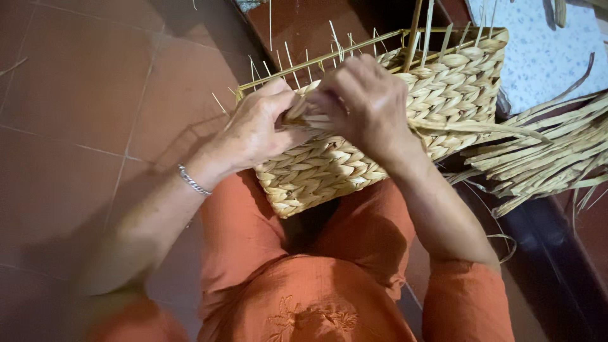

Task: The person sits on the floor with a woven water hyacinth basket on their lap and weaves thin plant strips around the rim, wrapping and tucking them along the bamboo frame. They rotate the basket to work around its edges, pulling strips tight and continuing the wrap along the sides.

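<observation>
A half-woven basket [443, 82] of pale braided straw rests on my lap, its open wire frame and loose stakes pointing away from me. My left hand [256, 130] pinches a flat straw strand [304, 117] at the basket's upper left rim. My right hand [364, 104] grips the same strand just to the right, fingers curled over the woven wall. A silver bracelet [192, 180] circles my left wrist. Both hands hide the part of the rim being worked.
A bundle of loose dried straw strands [544, 152] lies to the right, beside the basket. Red-brown floor tiles [82, 95] spread to the left. A pale speckled surface [544, 50] shows at the upper right. My orange clothing [304, 297] fills the lower middle.
</observation>
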`<state>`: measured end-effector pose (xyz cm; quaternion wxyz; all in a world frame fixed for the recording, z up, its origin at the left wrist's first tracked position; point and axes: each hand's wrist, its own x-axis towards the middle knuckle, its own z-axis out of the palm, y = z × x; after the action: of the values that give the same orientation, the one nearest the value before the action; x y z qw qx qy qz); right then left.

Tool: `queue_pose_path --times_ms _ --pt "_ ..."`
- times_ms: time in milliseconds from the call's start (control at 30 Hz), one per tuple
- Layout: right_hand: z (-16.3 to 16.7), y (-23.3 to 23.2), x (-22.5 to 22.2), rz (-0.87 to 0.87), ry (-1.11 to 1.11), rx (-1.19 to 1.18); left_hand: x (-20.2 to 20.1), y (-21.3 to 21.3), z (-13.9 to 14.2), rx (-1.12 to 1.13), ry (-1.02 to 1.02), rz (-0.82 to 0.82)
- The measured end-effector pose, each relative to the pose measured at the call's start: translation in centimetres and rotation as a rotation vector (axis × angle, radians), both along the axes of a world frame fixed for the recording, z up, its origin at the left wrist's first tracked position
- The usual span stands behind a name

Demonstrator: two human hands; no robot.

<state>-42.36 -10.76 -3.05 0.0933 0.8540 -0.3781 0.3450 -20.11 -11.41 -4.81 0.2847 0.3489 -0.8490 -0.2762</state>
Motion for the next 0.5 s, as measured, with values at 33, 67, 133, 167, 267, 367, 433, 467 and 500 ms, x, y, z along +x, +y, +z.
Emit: queue_pose_path --times_ms 33,67,133,167,267,367,433,467,500 --pt "0.0 -0.2 -0.2 0.000 -0.059 0.111 -0.5 0.1 -0.1 -0.006 -0.062 0.061" --pt "0.0 -0.4 -0.6 0.001 -0.117 0.221 -0.9 0.2 -0.3 -0.013 -0.124 0.121" --pt "-0.3 -0.5 -1.4 -0.005 -0.177 0.381 -1.7 0.4 -0.9 -0.098 -0.063 0.164" --pt "-0.5 -0.5 -1.8 -0.013 -0.179 0.430 -1.9 0.5 -1.2 -0.138 -0.034 0.186" --pt "-1.1 -0.5 -2.4 -0.013 -0.204 0.519 -2.1 0.6 -2.0 -0.029 0.049 0.183" --pt "-1.7 -0.7 -2.2 -0.010 -0.233 0.492 -1.6 1.2 -2.3 -0.380 -0.043 0.079" --pt "-2.2 -0.6 -1.8 -0.020 -0.239 0.410 -1.2 1.9 -2.2 -0.647 -0.069 0.074" --pt "-2.5 -0.6 -1.6 -0.029 -0.232 0.342 -1.0 2.1 -2.1 -0.783 -0.080 0.069" --pt "-2.8 -0.5 -1.4 -0.038 -0.224 0.273 -1.0 2.2 -2.1 -0.777 -0.078 0.069"
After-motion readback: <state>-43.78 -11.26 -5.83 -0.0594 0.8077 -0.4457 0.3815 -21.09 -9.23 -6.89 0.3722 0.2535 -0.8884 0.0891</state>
